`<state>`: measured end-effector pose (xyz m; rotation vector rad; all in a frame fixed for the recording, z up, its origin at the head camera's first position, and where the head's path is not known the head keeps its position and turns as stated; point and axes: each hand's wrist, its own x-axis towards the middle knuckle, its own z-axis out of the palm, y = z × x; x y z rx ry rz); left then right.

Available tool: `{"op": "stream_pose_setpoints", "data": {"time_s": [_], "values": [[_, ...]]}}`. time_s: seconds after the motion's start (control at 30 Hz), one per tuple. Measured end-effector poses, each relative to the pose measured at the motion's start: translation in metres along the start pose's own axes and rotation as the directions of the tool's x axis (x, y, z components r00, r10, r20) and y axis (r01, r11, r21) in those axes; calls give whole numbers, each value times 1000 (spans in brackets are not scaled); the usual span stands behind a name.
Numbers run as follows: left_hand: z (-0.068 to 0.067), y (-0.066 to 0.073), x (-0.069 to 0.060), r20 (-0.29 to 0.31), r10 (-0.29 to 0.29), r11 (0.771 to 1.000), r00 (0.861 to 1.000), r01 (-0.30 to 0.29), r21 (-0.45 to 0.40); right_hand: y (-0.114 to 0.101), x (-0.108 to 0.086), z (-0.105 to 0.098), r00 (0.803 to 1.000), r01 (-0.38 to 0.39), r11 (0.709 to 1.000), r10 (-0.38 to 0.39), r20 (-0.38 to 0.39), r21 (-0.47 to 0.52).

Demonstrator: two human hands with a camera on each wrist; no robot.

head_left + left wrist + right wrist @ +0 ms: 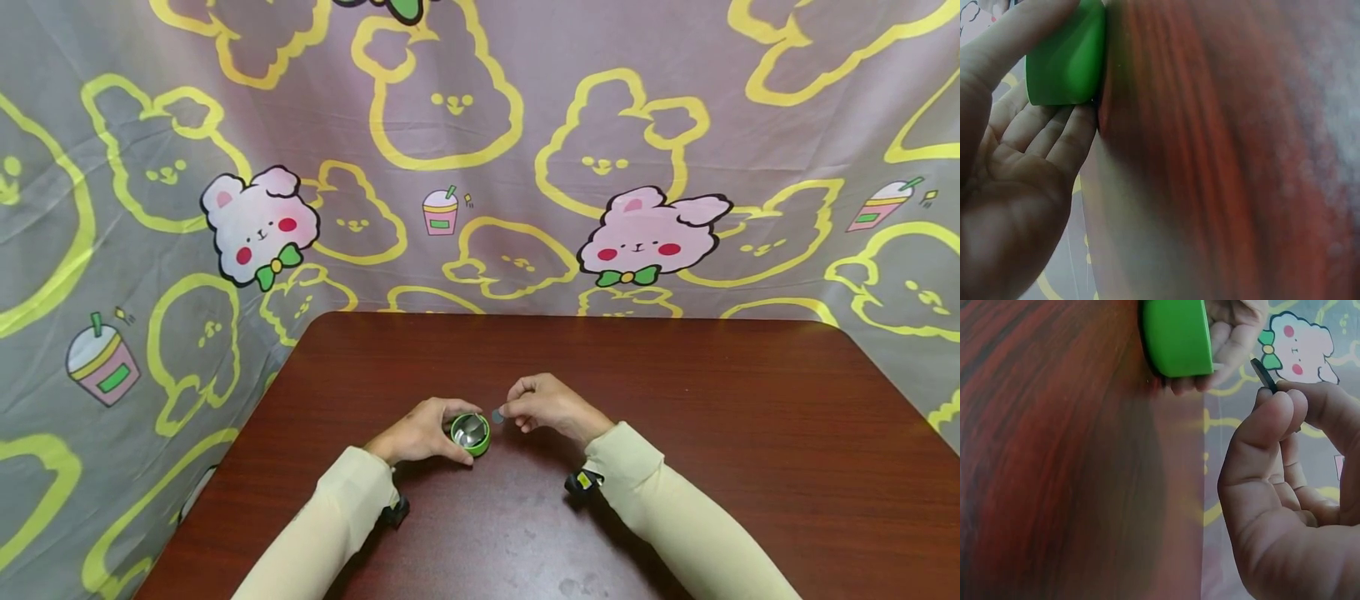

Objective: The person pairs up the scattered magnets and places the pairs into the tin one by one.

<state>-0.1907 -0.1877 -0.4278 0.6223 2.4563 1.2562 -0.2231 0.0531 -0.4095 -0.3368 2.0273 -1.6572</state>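
Note:
A small round green bowl (481,451) with a shiny silvery inside stands on the table; from the side, its smooth green wall (1066,59) fills the top of the left wrist view. My left hand (423,431) holds it from the left, thumb on the near side and fingers round the far side. Just right of its rim, my right hand (551,407) pinches a thin grey coin (497,415) between thumb and forefinger. The coin (1263,375) shows nearly edge-on in the right wrist view, apart from the bowl. What lies inside the bowl is too small to make out.
The dark reddish-brown wooden table (712,433) spreads out around both hands. A patterned cloth (510,192) with rabbit drawings hangs behind it and along its left side. Black wrist cameras (581,482) sit under the sleeves.

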Motion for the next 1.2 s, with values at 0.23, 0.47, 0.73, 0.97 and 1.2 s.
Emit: {"op": "stream_pose_setpoints", "data": {"time_s": [0.23,0.47,0.73,0.97,1.2], "values": [[-1,0,-1,1,3,1000,1000,-3,-14,0,3,11,1000,-13,1000,13,-1,5],[-1,1,-1,0,-1,1000,1000,1,-9,-2,4,20,1000,-16,1000,16,1,4],[0,0,0,11,11,1000,1000,-11,-24,-2,7,30,999,-32,999,32,-6,14],[0,1,0,16,14,1000,1000,-13,-21,-3,7,33,1000,-29,998,28,13,61],[-2,4,1,8,3,1000,1000,-3,-1,-5,6,31,1000,-27,997,27,10,70]]}}
